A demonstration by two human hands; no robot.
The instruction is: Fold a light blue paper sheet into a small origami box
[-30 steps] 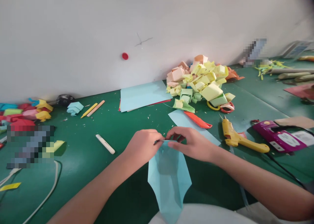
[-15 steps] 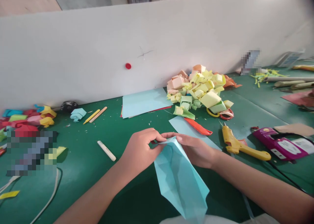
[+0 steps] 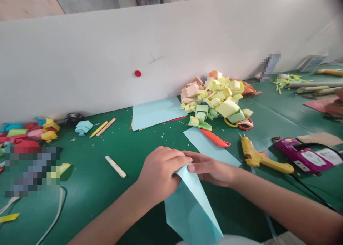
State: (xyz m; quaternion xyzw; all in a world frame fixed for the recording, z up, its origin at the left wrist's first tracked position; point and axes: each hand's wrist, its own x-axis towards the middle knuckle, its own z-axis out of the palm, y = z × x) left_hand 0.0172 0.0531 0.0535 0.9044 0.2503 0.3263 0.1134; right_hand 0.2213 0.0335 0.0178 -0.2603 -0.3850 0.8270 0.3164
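And here are the hands, close together and both clamped on one blue paper (image 3: 191, 209)! It's up above the near side of the tabletop (image 3: 147, 143), its top end pinched and the rest hanging down toward the person's lap. The left hand (image 3: 160, 171) wraps over the top from its side; the right hand (image 3: 213, 168) lays a thumb on the fold. Some of the fingers are hidden, so I can't call every grip.

It looks feather-light: thin, stiff enough to take a crease, soft enough to buckle under a hard squeeze, and probably quick to tear. The folded top is the place to hold; the loose panels below would likely crumple.

Now the count! One glue gun (image 3: 257, 157), one purple box (image 3: 302, 155), one marker (image 3: 115, 166). Two sticks, a yellow stick (image 3: 99, 129) and a tan stick (image 3: 106, 127), side by side. One red tool (image 3: 215, 138) across one blue strip (image 3: 209, 150). One stack (image 3: 158, 112), its sheets too tight to number. One small blue piece (image 3: 83, 127) out left, and a heap (image 3: 222, 98) of folded pieces, overlapping too much to count!
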